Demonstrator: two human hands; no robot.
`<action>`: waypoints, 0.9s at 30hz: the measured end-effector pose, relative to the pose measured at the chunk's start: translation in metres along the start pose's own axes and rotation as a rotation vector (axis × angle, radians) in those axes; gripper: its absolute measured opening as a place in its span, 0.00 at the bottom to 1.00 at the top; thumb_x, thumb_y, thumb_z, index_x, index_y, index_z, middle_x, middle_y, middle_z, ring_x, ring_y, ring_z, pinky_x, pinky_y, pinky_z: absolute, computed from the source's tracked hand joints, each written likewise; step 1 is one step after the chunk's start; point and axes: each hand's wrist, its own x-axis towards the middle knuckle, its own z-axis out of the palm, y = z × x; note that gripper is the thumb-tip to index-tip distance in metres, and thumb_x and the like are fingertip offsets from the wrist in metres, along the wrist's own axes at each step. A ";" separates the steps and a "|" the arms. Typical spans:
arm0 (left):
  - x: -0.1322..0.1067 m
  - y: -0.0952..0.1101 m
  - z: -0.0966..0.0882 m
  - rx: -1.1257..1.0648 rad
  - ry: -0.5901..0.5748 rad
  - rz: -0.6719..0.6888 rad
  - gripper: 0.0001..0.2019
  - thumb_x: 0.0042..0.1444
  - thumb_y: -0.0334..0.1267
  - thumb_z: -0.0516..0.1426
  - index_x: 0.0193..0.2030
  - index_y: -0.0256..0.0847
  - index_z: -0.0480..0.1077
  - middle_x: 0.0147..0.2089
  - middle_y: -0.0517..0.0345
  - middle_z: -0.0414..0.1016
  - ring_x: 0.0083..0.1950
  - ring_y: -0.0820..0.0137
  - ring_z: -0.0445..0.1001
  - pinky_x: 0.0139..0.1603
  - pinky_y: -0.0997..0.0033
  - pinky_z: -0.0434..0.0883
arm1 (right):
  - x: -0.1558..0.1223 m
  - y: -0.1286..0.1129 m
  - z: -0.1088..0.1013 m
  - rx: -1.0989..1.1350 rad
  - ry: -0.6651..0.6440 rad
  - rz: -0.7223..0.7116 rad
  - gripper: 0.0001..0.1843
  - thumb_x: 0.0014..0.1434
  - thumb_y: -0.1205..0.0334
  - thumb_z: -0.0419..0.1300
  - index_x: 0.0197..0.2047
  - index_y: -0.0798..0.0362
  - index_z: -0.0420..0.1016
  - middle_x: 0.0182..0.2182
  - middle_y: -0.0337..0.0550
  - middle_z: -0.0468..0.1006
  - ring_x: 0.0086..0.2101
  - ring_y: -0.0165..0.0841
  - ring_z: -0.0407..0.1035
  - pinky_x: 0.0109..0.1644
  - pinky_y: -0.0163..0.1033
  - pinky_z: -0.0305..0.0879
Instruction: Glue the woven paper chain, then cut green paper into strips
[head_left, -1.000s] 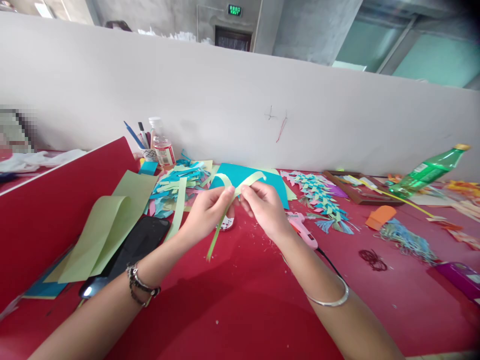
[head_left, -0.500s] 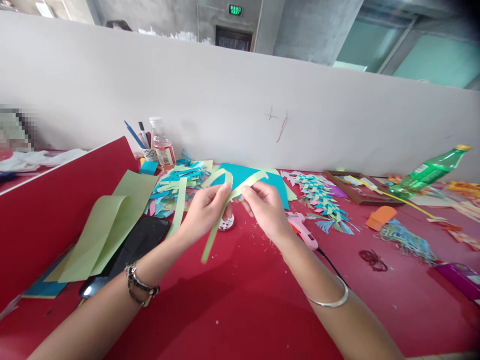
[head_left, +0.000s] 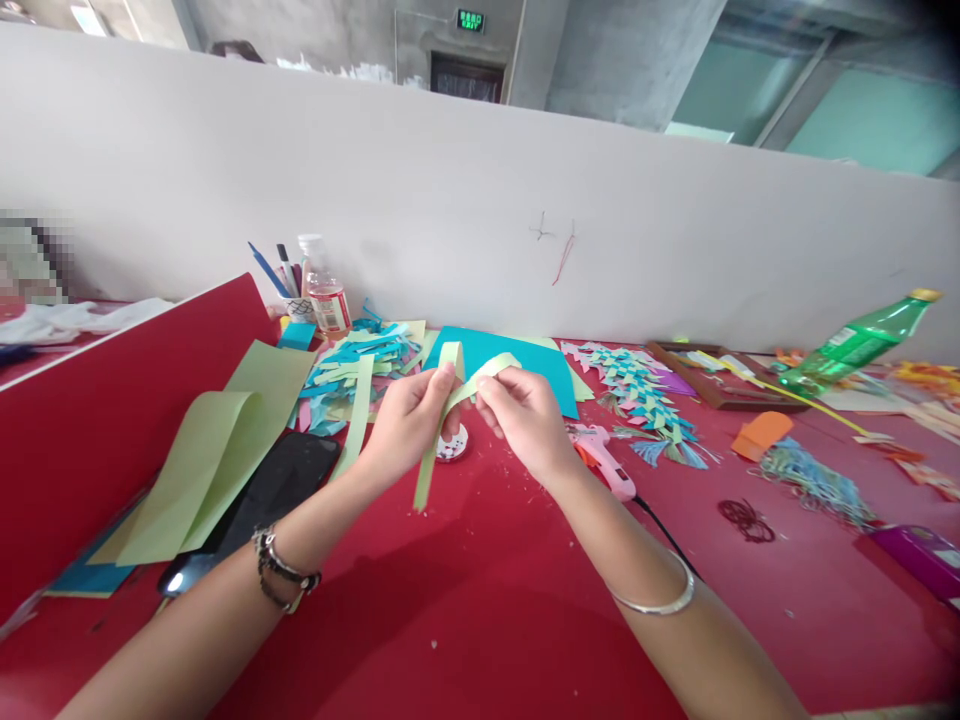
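Between my two hands are light green paper strips [head_left: 425, 478], looped and crossed over each other; whether it is one strip or two I cannot tell. My left hand [head_left: 415, 415] pinches them at the crossing, with one end hanging down below the fingers and a loop standing above. My right hand [head_left: 529, 420] pinches the part that runs to the right, its curved end rising over the fingers. Just under the hands lies a small round white dotted piece [head_left: 452, 443], partly covered by the left fingers. Behind them is a blue paper sheet [head_left: 517, 350].
To the left lie another green strip [head_left: 358, 410], folded green paper [head_left: 187, 470], a black phone [head_left: 289, 490] and a heap of cut strips [head_left: 360, 360]. On the right are a pink glue gun [head_left: 606, 462], woven paper pieces [head_left: 637, 390] and a tilted green bottle [head_left: 862, 345].
The green paper's right end has curled down and inward, and its upper loop has narrowed. The hanging end has shifted slightly right and up. Both hands stay in nearly the same place.
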 end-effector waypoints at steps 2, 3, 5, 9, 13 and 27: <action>0.000 0.001 0.000 0.001 -0.043 0.011 0.25 0.61 0.46 0.41 0.16 0.37 0.61 0.16 0.61 0.64 0.19 0.78 0.63 0.24 0.78 0.62 | 0.000 0.000 -0.002 -0.010 0.033 -0.004 0.16 0.55 0.61 0.51 0.17 0.54 0.60 0.13 0.31 0.58 0.15 0.21 0.51 0.19 0.30 0.49; 0.000 0.001 0.000 0.005 -0.079 0.017 0.24 0.60 0.46 0.42 0.17 0.37 0.62 0.16 0.61 0.64 0.19 0.78 0.64 0.25 0.79 0.62 | 0.001 0.000 -0.003 -0.012 0.051 -0.005 0.16 0.55 0.61 0.51 0.17 0.54 0.60 0.13 0.30 0.57 0.15 0.20 0.51 0.19 0.30 0.48; 0.000 0.001 0.001 0.007 -0.130 0.010 0.23 0.60 0.46 0.43 0.18 0.37 0.63 0.15 0.62 0.64 0.18 0.78 0.63 0.24 0.79 0.62 | 0.001 -0.002 -0.003 -0.011 0.072 -0.005 0.16 0.55 0.61 0.50 0.17 0.53 0.58 0.13 0.30 0.56 0.15 0.20 0.51 0.19 0.30 0.48; 0.000 -0.001 0.003 0.031 -0.113 -0.007 0.23 0.61 0.44 0.42 0.18 0.37 0.63 0.15 0.62 0.64 0.18 0.78 0.64 0.23 0.79 0.62 | 0.002 -0.003 -0.002 -0.022 -0.009 -0.016 0.16 0.55 0.61 0.52 0.17 0.53 0.58 0.13 0.31 0.58 0.16 0.21 0.52 0.20 0.30 0.50; 0.001 -0.001 0.003 0.011 -0.077 -0.014 0.24 0.61 0.45 0.41 0.18 0.37 0.61 0.15 0.62 0.64 0.17 0.78 0.64 0.23 0.79 0.62 | 0.001 -0.001 0.000 -0.016 -0.052 0.028 0.15 0.54 0.60 0.52 0.18 0.53 0.60 0.13 0.31 0.60 0.16 0.21 0.53 0.19 0.30 0.49; 0.002 -0.003 0.002 0.008 -0.122 -0.022 0.23 0.60 0.46 0.42 0.18 0.38 0.62 0.15 0.62 0.64 0.18 0.78 0.63 0.22 0.78 0.61 | 0.002 -0.002 0.000 -0.015 -0.015 -0.006 0.16 0.55 0.58 0.52 0.18 0.53 0.58 0.14 0.31 0.59 0.16 0.21 0.53 0.20 0.30 0.50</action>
